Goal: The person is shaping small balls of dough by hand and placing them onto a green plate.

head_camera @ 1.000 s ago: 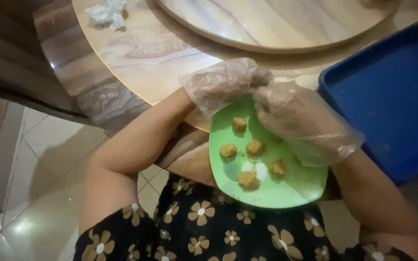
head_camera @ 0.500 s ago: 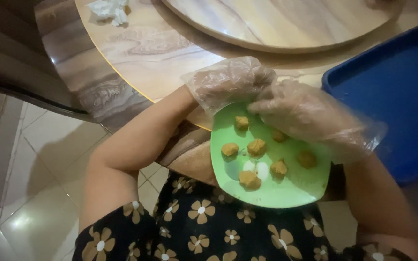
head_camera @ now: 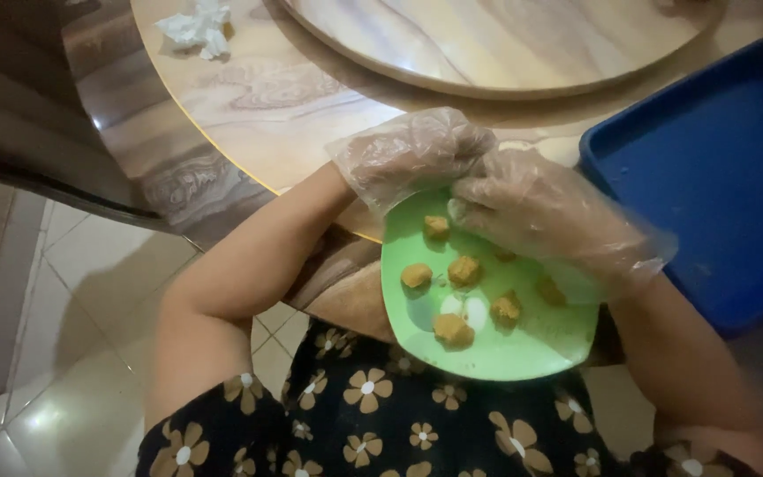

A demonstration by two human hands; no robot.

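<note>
Resting on a green plate: brown dough pieces under two gloved hands

Six small brown lumps (head_camera: pixel 452 329) can be counted on the green plate (head_camera: pixel 523 349), though one or two more may be hidden beneath the glove film. One lump sits near the plate's far rim, two lie side by side toward its middle, two lie nearer the person, and one is seen dimly through the plastic at the plate's right side. The plate is held at the person's lap, its far rim tucked against the edge of the round marble table (head_camera: pixel 311 97).

Both hands are covered by loose clear plastic gloves. The left hand (head_camera: pixel 412 150) is curled at the plate's far left rim; the right hand (head_camera: pixel 540 208) is spread over the plate's far right part, fingers bent downward above the lumps. Whether either hand pinches a lump cannot be told, since the film hides the fingertips.

One blue tray (head_camera: pixel 717 168) lies to the right of the plate, nearly touching it. One raised round turntable (head_camera: pixel 505 35) lies beyond the plate, and one crumpled white tissue (head_camera: pixel 194 26) lies far to the plate's upper left. Tiled floor (head_camera: pixel 64 353) shows left of the plate.
</note>
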